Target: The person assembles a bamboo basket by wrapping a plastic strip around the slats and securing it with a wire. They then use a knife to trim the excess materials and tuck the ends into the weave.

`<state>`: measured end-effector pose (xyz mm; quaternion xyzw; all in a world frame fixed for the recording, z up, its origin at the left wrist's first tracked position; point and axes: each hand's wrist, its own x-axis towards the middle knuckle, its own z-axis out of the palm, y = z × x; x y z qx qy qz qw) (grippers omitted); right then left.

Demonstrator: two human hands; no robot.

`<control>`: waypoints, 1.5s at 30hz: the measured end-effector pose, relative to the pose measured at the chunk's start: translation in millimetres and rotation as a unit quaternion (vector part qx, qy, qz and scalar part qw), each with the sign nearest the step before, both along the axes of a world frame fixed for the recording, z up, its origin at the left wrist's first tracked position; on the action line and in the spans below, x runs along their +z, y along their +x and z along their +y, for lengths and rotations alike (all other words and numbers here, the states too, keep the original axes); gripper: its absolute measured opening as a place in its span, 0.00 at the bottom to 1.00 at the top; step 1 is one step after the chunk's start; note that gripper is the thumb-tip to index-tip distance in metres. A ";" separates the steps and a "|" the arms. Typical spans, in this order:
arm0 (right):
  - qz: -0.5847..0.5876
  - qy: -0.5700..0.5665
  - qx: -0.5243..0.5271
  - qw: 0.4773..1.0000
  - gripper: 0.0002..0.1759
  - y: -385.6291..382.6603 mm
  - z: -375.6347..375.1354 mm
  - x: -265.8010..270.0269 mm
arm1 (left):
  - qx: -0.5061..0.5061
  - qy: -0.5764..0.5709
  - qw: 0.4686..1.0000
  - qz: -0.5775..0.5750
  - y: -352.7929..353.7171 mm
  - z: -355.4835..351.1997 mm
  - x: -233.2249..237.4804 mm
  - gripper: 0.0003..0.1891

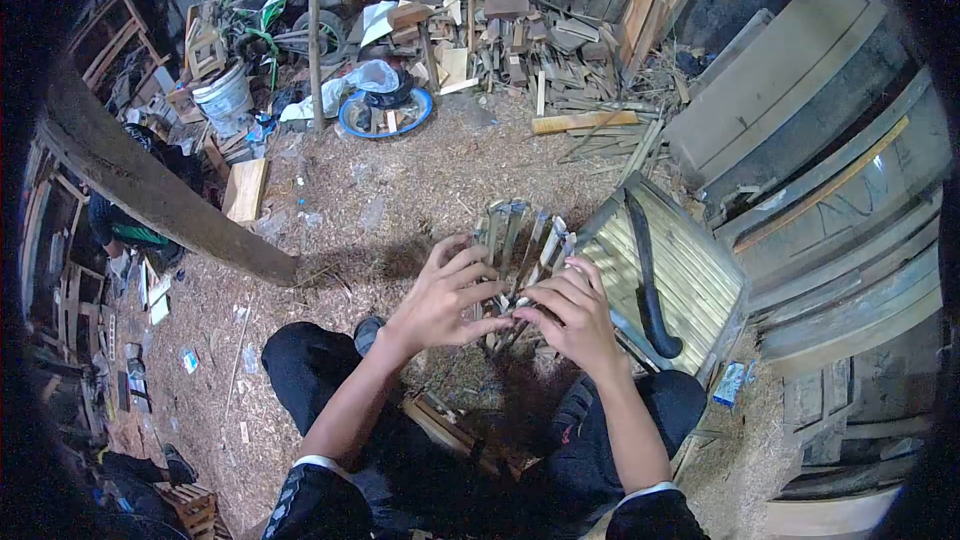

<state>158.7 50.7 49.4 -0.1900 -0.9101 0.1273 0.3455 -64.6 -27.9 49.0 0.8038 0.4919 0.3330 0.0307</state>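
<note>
Wooden strips, slender, pale and brown, stand in a loose, fan-like cluster between the hands, in front of the seated person's black-clad knees. Upper ends splayed; lower ends converge, partly hidden by the fingers.

Left hand: back turned up, fingers spread and loosely bent along the left side of the cluster, thumb reaching toward the right thumb. Right hand: fingers curled more closely at the right side, thumb toward the centre. Both at the strips; firmness of grip and any small item between the fingertips cannot be told.

Right of the hands: flat, many-sided panel of pale yellow slats with a dark frame. On it, a long dark blade with a black handle, handle end nearer the person. Small blue-and-white packet on the ground just beside the panel.

Ground: brown, littered with shavings. Far side: heap of scrap wood, blue-rimmed round basin holding a dark bag and scraps, white plastic bucket. Thick wooden post slants across the left. Beyond it, another person, largely hidden. Long grey-brown boards lean along the right.
</note>
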 end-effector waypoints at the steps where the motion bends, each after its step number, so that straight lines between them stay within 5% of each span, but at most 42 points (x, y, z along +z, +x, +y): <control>1: 0.000 -0.001 -0.001 1.000 0.14 0.3 -0.8 -1.6 | -0.001 -0.001 1.000 0.000 1.4 -0.4 -1.4 0.23; 18: 0.004 0.018 -0.049 0.999 0.13 -6.0 -1.4 0.0 | 0.088 0.038 0.995 0.017 13.9 5.6 -16.1 0.22; 30: -0.088 -0.021 -0.019 0.996 0.25 5.9 -3.7 7.2 | 0.095 0.028 0.995 0.009 15.8 4.5 -18.6 0.21; 45: -0.059 -0.036 -0.011 0.998 0.21 5.7 1.4 3.3 | 0.044 -0.057 0.997 0.021 9.0 1.7 -11.3 0.22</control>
